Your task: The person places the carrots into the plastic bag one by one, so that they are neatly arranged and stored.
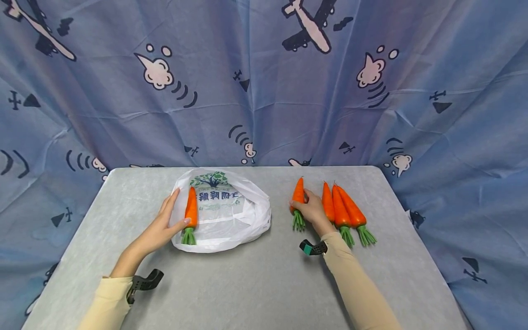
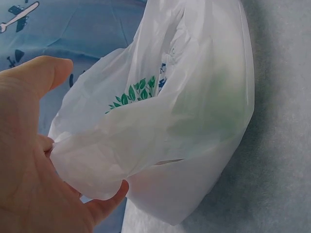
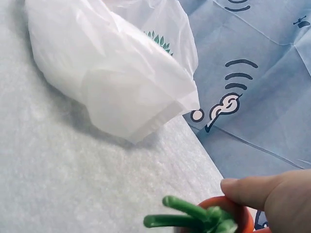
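A white plastic bag [image 1: 222, 224] with a green tree print lies with its mouth spread at the left of the table. Inside its left part rests an orange carrot [image 1: 191, 211] with short green stems. My left hand [image 1: 154, 231] touches the bag's left rim, fingers extended along it and thumb near that carrot; in the left wrist view the fingers go behind the plastic [image 2: 102, 165]. Right of the bag, my right hand [image 1: 312, 211] pinches another carrot [image 1: 298, 192] near its stem end, thumb on its top. In the right wrist view only its green stems [image 3: 194, 218] and top show.
Several carrots [image 1: 342, 206] lie side by side just right of my right hand, tips pointing away. The grey table [image 1: 247, 284] ends at a blue patterned curtain [image 1: 264, 91] behind. Each wrist wears a black strap [image 1: 146, 280].
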A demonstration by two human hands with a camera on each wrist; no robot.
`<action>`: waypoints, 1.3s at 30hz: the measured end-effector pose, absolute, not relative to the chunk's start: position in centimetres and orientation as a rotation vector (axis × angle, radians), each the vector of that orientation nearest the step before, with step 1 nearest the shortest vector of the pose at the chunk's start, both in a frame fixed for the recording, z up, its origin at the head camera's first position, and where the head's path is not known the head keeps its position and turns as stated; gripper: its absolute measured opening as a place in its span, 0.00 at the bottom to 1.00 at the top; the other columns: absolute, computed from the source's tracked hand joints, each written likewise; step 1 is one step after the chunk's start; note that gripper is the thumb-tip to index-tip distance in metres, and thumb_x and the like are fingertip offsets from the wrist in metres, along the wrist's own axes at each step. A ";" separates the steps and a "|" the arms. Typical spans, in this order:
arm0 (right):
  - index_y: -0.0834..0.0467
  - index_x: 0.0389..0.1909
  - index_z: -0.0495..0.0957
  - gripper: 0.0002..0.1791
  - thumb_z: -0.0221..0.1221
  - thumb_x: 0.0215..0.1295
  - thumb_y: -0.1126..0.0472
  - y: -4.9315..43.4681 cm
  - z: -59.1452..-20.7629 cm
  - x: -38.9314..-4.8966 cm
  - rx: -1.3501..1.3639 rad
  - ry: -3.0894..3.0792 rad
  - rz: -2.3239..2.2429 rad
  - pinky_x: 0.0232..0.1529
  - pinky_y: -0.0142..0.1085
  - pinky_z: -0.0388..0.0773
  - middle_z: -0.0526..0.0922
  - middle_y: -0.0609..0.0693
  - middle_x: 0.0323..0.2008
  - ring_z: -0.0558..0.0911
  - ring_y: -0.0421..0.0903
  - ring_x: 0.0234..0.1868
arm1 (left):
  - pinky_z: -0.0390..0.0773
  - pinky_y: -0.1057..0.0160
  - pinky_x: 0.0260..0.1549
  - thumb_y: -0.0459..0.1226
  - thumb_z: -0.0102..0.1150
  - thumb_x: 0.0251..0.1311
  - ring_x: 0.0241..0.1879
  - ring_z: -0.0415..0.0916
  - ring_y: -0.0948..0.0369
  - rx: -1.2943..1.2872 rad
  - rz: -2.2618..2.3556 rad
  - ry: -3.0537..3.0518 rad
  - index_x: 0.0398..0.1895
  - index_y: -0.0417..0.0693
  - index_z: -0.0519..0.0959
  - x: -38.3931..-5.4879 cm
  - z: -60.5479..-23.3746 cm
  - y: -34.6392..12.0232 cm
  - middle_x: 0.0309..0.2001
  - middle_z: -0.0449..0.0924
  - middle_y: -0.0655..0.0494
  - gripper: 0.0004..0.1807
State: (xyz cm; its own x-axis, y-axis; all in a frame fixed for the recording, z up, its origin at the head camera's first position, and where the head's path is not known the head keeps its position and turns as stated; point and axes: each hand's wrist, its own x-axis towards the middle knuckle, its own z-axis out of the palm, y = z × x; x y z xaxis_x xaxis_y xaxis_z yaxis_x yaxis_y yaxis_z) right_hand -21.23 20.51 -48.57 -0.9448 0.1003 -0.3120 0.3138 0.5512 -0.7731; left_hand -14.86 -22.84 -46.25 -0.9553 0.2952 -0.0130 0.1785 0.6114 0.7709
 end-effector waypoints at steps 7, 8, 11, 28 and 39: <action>0.60 0.78 0.49 0.46 0.59 0.68 0.46 20.3 -49.0 -21.1 0.342 2.586 -1.306 0.76 0.53 0.57 0.54 0.62 0.77 0.57 0.59 0.77 | 0.47 0.24 0.66 0.47 0.58 0.68 0.76 0.37 0.31 0.401 1.269 2.693 0.81 0.55 0.31 -14.9 -46.3 -22.9 0.79 0.31 0.35 0.52; 0.60 0.78 0.49 0.46 0.59 0.68 0.46 20.2 -49.0 -21.1 0.339 2.594 -1.301 0.76 0.53 0.57 0.54 0.62 0.77 0.58 0.59 0.77 | 0.47 0.24 0.67 0.47 0.58 0.68 0.76 0.37 0.31 0.401 1.269 2.694 0.81 0.55 0.31 -14.9 -46.3 -22.9 0.79 0.31 0.34 0.52; 0.60 0.78 0.51 0.46 0.59 0.67 0.44 20.1 -49.2 -21.0 0.331 2.628 -1.281 0.75 0.54 0.60 0.55 0.62 0.77 0.61 0.60 0.76 | 0.47 0.25 0.67 0.46 0.58 0.68 0.76 0.37 0.31 0.404 1.272 2.694 0.81 0.54 0.31 -14.9 -46.3 -22.8 0.79 0.32 0.34 0.52; 0.57 0.75 0.59 0.44 0.60 0.63 0.41 19.5 -49.9 -20.9 0.343 2.753 -1.252 0.42 0.39 0.72 0.77 0.65 0.55 0.71 0.47 0.31 | 0.47 0.24 0.66 0.47 0.58 0.68 0.76 0.37 0.31 0.396 1.268 2.684 0.81 0.55 0.31 -14.8 -46.2 -22.7 0.79 0.32 0.34 0.52; 0.54 0.74 0.62 0.42 0.62 0.63 0.42 18.9 -48.0 -20.8 0.271 2.750 -1.404 0.22 0.32 0.61 0.63 0.45 0.19 0.64 0.42 0.20 | 0.47 0.24 0.66 0.48 0.57 0.68 0.76 0.38 0.31 0.389 1.262 2.689 0.81 0.57 0.31 -14.8 -46.2 -22.8 0.79 0.32 0.35 0.52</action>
State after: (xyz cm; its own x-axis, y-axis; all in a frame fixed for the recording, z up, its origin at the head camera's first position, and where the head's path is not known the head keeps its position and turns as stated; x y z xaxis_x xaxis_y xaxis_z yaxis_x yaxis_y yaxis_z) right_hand -20.83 18.91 -48.04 -0.9838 0.1363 -0.1162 0.1740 0.5745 -0.7998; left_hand -14.78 -22.83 -46.22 -0.9560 0.2927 -0.0215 0.1705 0.6135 0.7710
